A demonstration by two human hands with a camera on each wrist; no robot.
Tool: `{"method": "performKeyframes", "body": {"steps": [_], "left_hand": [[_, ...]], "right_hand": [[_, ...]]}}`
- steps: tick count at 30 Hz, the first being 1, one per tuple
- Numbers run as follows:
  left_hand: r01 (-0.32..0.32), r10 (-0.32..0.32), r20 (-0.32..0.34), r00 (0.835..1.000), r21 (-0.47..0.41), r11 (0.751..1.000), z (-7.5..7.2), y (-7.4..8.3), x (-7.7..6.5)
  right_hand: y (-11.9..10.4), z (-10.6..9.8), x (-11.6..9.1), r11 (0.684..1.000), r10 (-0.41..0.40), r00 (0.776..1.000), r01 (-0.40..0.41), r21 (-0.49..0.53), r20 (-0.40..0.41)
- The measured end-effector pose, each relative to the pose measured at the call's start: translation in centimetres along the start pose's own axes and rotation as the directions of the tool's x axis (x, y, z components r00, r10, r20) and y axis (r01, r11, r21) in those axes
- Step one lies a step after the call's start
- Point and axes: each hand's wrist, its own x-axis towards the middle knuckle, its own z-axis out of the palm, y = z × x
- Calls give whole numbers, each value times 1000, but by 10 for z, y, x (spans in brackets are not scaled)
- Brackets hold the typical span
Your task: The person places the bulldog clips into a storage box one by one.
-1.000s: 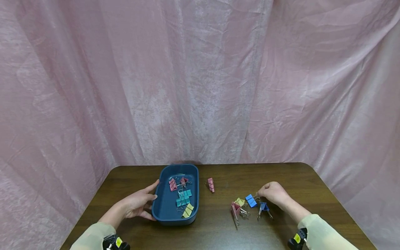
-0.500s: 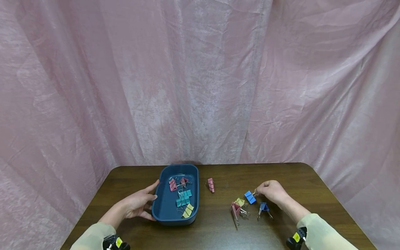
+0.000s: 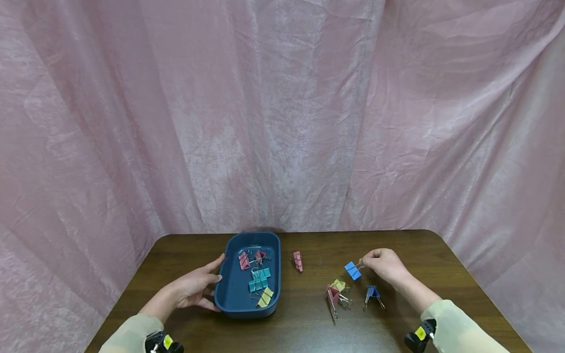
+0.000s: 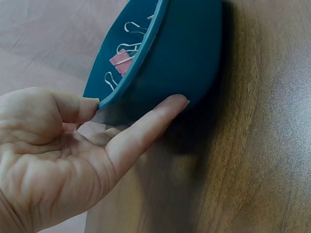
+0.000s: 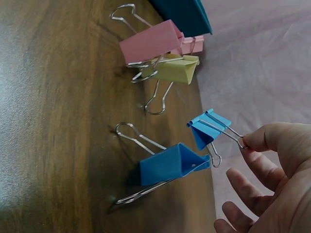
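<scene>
The left hand (image 3: 196,287) rests straight, spread fingers against the left wall of the blue box (image 3: 235,291). Right of it on the table (image 3: 304,318) lie a pink clip (image 3: 298,262), then clustered clips (image 3: 333,294). The light blue clip (image 3: 353,271) projects leftward from the right hand (image 3: 387,265), thumb and forefinger pinching its wire handle; nearer the wearer stands a dark blue clip (image 3: 372,292).

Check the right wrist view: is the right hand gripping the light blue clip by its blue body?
No, the right hand pinches the light blue clip by its metal handle.
</scene>
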Motion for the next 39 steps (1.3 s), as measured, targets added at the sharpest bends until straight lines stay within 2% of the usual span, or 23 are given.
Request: {"method": "performKeyframes", "body": {"steps": [10, 15, 25, 39], "left_hand": [[10, -10, -5, 1000, 0, 1000, 0, 1, 1], [10, -10, -18, 1000, 0, 1000, 1, 0, 1], [-3, 3, -4, 1000, -1, 1000, 1, -1, -1], [-4, 4, -18, 1000, 1, 1000, 2, 0, 0]], "right_hand": [[-12, -6, -2, 999, -34, 999, 34, 11, -1], [-15, -8, -1, 999, -42, 999, 42, -3, -20], [-19, -10, 1, 997, -72, 996, 72, 3, -57], [-28, -17, -3, 995, -63, 997, 66, 79, -43]]}}
